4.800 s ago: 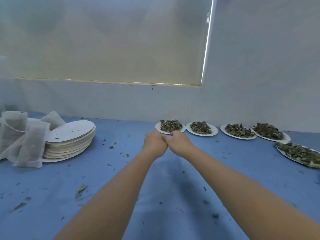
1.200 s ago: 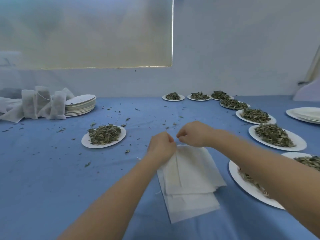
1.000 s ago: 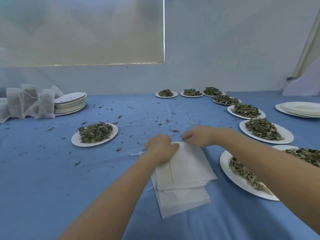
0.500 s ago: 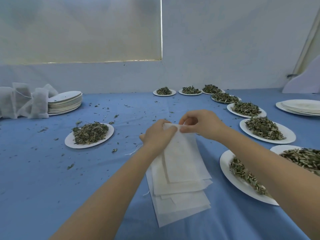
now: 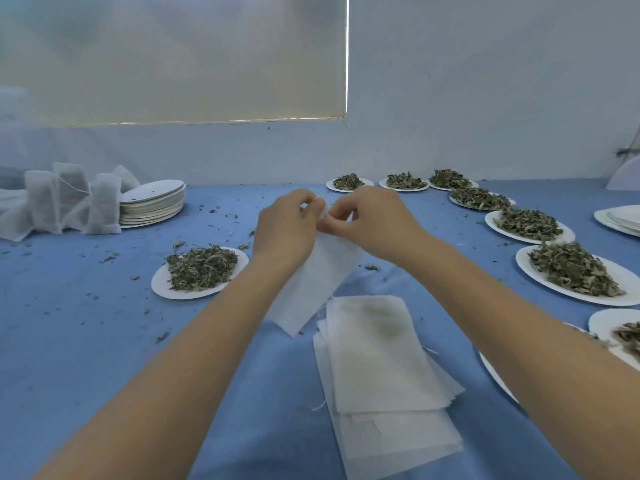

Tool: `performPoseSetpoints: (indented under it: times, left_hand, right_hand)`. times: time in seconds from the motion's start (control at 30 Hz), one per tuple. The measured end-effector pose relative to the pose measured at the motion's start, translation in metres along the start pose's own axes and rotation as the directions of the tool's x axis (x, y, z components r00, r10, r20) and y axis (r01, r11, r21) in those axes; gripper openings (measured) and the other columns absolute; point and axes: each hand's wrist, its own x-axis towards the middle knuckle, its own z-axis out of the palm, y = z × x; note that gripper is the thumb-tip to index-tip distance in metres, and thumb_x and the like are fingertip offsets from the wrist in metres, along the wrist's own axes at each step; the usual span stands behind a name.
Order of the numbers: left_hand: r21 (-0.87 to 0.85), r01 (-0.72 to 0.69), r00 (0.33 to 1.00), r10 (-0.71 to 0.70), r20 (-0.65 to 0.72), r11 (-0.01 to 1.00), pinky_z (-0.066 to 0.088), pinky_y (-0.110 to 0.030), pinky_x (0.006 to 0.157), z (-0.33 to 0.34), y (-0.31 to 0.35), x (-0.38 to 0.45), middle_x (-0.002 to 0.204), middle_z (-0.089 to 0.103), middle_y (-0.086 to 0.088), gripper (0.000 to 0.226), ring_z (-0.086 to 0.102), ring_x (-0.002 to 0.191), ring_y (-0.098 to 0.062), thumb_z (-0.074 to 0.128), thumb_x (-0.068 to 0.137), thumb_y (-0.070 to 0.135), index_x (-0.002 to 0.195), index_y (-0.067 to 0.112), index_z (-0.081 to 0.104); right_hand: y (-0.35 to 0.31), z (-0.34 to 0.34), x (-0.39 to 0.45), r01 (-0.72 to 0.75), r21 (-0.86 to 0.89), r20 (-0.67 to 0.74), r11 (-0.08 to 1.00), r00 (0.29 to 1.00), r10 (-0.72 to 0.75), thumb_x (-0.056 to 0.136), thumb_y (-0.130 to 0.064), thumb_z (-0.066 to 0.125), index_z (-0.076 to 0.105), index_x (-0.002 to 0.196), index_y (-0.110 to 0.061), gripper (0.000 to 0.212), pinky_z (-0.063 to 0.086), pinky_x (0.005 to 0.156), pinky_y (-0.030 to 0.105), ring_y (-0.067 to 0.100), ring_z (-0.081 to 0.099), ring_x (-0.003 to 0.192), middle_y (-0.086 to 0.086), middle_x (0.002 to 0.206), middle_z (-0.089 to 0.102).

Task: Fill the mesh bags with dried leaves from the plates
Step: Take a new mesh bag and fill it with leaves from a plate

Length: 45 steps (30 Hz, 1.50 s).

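Observation:
A single white mesh bag (image 5: pixel 317 278) hangs in the air above the blue table, its lower end dangling toward me. My left hand (image 5: pixel 285 230) and my right hand (image 5: pixel 372 223) both pinch its top edge, fingertips close together. Below it, a stack of flat empty mesh bags (image 5: pixel 384 368) lies on the cloth. A white plate (image 5: pixel 159 284) heaped with dried leaves (image 5: pixel 202 268) sits to the left of my hands. More leaf-filled plates (image 5: pixel 575 268) curve along the right side and back.
Filled mesh bags (image 5: pixel 69 202) lean against a stack of empty plates (image 5: pixel 152 202) at the back left. Another pile of empty plates (image 5: pixel 621 220) sits at the right edge. Leaf crumbs are scattered over the blue cloth (image 5: pixel 69 341). A wall stands behind the table.
Both hands have lifted one mesh bag off the stack and raised it higher; the remaining bags stay flat on the table. The view has tilted slightly.

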Motion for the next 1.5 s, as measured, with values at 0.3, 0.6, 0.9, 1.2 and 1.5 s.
performPoseSetpoints:
  times: [0.3,0.6,0.9,1.2,1.5]
  left_hand:
    - [0.064,-0.068,0.997,0.071,-0.04,0.996,0.031,0.0,0.058,-0.032,-0.028,0.013,0.081,0.065,0.009,0.02,0.055,0.08,-0.01,0.05,0.092,0.023,0.078,0.031,0.062]
    - [0.018,-0.16,0.974,0.161,-0.156,0.987,0.033,0.001,0.067,-0.042,-0.05,0.014,0.082,0.065,0.016,0.013,0.055,0.076,0.0,0.058,0.089,0.019,0.087,0.022,0.071]
    - [0.045,-0.302,0.938,0.306,-0.164,0.952,0.037,-0.012,0.076,-0.049,-0.056,0.015,0.088,0.069,0.003,0.013,0.056,0.084,-0.005,0.059,0.088,0.014,0.087,0.018,0.072]
    - [0.228,-0.343,0.93,0.295,0.219,0.911,0.032,-0.019,0.086,-0.072,-0.076,0.008,0.118,0.055,-0.004,0.058,0.049,0.107,-0.019,0.043,0.067,0.023,0.124,0.011,0.051]
    - [0.72,-0.289,0.886,0.461,-0.047,0.631,0.044,-0.038,0.063,-0.079,-0.109,0.013,0.078,0.058,-0.023,0.035,0.056,0.068,-0.036,0.047,0.068,0.0,0.097,-0.013,0.059]
  right_hand:
    - [-0.033,0.038,0.03,-0.13,0.083,0.055,0.988,0.99,0.126,0.088,-0.039,0.058,0.068,0.088,-0.007,0.034,0.042,0.054,0.026,0.018,0.055,0.068,0.005,0.078,0.063]
    - [-0.046,0.052,0.04,0.046,0.12,0.085,0.992,0.995,-0.057,0.082,-0.015,0.055,0.028,0.051,-0.016,0.041,0.028,0.042,0.018,0.011,0.029,0.045,-0.003,0.05,0.027]
    - [-0.042,0.076,0.043,-0.21,0.547,0.343,0.81,0.939,0.012,0.09,-0.02,0.05,0.061,0.084,-0.007,0.018,0.04,0.063,0.026,0.018,0.054,0.07,0.01,0.076,0.058]
    - [-0.044,0.088,0.062,-0.449,0.836,0.501,0.315,0.859,-0.108,0.091,0.001,0.035,0.057,0.107,0.005,0.027,0.051,0.086,0.038,0.025,0.061,0.094,0.018,0.102,0.06]
    - [-0.092,0.102,0.089,-0.626,0.78,0.559,0.011,0.689,-0.461,0.084,-0.024,0.035,0.071,0.078,-0.005,0.041,0.053,0.063,0.025,0.017,0.064,0.069,0.006,0.076,0.066]
